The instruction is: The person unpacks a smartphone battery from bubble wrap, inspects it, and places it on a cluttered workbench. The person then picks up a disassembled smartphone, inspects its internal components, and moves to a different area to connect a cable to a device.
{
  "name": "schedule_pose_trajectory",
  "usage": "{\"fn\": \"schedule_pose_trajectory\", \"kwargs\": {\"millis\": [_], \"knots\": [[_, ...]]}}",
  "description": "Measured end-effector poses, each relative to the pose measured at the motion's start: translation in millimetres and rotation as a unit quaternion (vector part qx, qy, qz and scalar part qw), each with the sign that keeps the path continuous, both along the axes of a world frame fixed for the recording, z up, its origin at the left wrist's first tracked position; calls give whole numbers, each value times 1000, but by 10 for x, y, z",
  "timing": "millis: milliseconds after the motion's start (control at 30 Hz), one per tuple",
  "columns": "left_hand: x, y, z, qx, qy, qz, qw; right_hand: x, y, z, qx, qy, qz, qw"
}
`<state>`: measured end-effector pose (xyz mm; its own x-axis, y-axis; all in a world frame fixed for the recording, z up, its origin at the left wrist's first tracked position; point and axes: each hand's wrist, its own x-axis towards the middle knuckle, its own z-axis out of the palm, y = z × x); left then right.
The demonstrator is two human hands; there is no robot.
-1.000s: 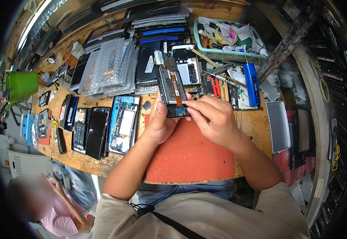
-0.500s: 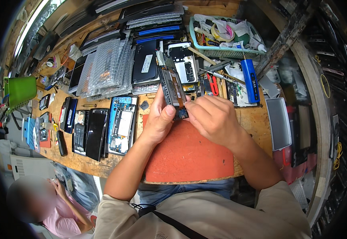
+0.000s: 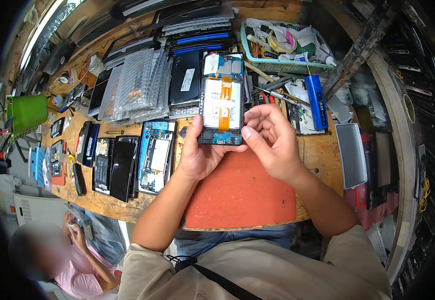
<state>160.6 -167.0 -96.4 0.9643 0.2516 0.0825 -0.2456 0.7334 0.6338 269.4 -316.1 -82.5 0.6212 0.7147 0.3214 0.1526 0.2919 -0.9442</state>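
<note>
An opened smartphone stands tilted up over the red mat, its inside facing me. It shows a white battery, an orange flex cable running down over it, and blue boards at top and bottom. My left hand grips the phone's lower end, thumb along the left edge and fingers underneath. My right hand is beside the lower right corner, fingers loosely bent and apart, holding nothing I can see. Whether its thumb tip touches the phone's edge is hard to tell.
Left of the mat lie several opened phones. Bubble-wrapped panels are stacked behind them. A teal basket of supplies, a blue tool and a grey tray stand right. A person in pink sits lower left.
The phone has turned from nearly edge-on to face me, showing its battery and flex cable. My right hand has come off its lower end and moved slightly right, fingers loosened.
</note>
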Motion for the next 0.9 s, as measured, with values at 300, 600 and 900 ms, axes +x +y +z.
{"fn": "schedule_pose_trajectory", "kwargs": {"millis": [300, 600, 900], "knots": [[12, -17, 102, 169, 45, 71, 982, 115, -3, -34, -46, 79, 93, 992], [48, -79, 74, 169, 52, 116, 977, 144, -1, -9, -94, 99, 141, 981], [27, -56, 79, 333, 92, 92, 934, 152, -13, -15, -93, 75, 133, 984]]}}
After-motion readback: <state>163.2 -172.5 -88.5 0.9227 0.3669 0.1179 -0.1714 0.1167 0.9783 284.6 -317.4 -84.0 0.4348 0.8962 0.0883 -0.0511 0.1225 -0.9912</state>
